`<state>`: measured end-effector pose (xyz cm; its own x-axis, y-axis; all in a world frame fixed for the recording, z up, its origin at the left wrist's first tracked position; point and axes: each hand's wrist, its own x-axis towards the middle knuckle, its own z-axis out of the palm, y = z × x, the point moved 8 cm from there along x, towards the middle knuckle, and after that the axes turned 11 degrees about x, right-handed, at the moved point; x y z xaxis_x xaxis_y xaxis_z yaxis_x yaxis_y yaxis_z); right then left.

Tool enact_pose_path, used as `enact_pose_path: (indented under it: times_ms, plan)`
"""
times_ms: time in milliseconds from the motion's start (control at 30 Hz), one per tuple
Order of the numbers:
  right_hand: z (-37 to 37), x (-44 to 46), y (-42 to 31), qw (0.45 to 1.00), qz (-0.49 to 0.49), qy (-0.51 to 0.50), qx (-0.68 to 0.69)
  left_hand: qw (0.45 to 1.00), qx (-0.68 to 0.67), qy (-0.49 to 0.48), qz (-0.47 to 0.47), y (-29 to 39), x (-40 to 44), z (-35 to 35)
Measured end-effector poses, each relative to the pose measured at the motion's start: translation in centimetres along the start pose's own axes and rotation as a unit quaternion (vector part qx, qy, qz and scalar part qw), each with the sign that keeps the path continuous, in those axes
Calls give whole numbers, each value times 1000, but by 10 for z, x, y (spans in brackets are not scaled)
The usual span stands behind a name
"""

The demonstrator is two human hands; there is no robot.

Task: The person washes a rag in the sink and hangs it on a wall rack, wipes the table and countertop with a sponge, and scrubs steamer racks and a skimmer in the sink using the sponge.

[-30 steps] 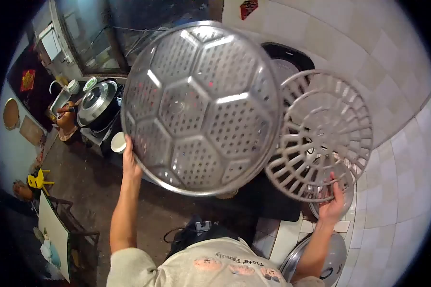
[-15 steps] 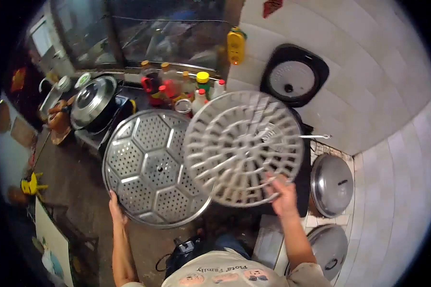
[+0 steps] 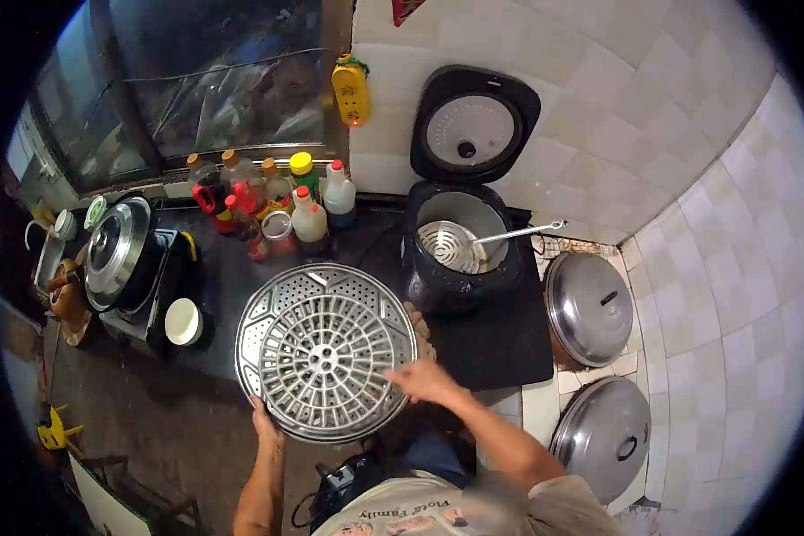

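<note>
My left hand [image 3: 268, 424] grips the lower left rim of a round perforated metal steamer tray [image 3: 257, 339], thumb on top and fingers underneath. A smaller slotted steamer rack [image 3: 323, 359], with rings of openings, lies flat on top of the tray. At the rack's right edge is my right hand [image 3: 427, 382], with its fingers closed on the rim. The tray is held in front of my body, over the near edge of the black counter.
An open rice cooker [image 3: 460, 277] holds a slotted ladle [image 3: 456, 246]. Several bottles [image 3: 308, 219] stand by the window. A lidded wok [image 3: 121, 246] sits on a stove at left, near a white bowl [image 3: 183, 322]. Two lidded pots [image 3: 590, 308] are at right.
The slotted rack was held apart to the right; it now lies on the perforated tray. Both hands are closer together, and my view has turned right, showing the rice cooker's inside.
</note>
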<state>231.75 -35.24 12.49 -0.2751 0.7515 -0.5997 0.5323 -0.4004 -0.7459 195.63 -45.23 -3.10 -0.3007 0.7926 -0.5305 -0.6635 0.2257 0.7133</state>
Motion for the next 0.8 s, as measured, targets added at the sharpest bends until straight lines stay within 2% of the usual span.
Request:
enact_pose_path:
  times_ms: [33, 67, 133, 167, 200, 233, 267, 300, 367, 400, 433, 467, 567, 700, 733, 800]
  plan:
    - [-40, -6, -13, 989, -98, 110, -1, 1000, 12, 1, 5, -5, 9, -2]
    - [-78, -14, -26, 968, -179, 176, -2, 1000, 20, 15, 12, -7, -1, 0]
    - [-163, -18, -53, 917, -242, 312, -62, 994, 72, 78, 37, 0, -25, 16]
    - [-197, -23, -70, 879, -285, 370, -93, 988, 86, 116, 51, -6, -24, 4]
    - [-223, -18, -82, 801, -338, 424, -253, 987, 108, 115, 40, -11, -19, -2]
    - [-245, -9, -88, 784, -305, 427, -333, 985, 129, 115, 29, -15, -12, -8]
    - [-260, 16, -88, 746, -316, 401, -428, 988, 106, 101, 55, -19, -10, -15]
    - [-272, 36, -81, 711, -317, 382, -497, 992, 92, 88, 19, -21, -17, -12]
    - [-297, 60, -61, 715, -212, 334, -576, 993, 31, 111, -19, -23, -34, 10]
    - [-301, 62, -60, 680, -197, 314, -632, 998, 8, 58, -26, -37, -25, 3]
    - [-308, 68, -59, 683, -181, 279, -650, 999, -14, 5, -33, -49, -16, -2]
    - [-311, 70, -63, 699, -206, 275, -627, 994, 0, 93, -55, -29, -54, 31]
    - [-321, 32, -72, 744, -232, 328, -534, 999, -10, 45, -19, -48, -16, 11]
    - [-301, -41, -75, 781, -286, 400, -385, 994, 15, 95, 44, -9, 0, 9]
    - [-291, -54, -74, 802, -299, 400, -329, 993, 7, 115, 20, 4, -4, 12]
    - [-265, -77, -82, 817, -349, 388, -245, 983, 54, 161, 65, 3, 6, -12]
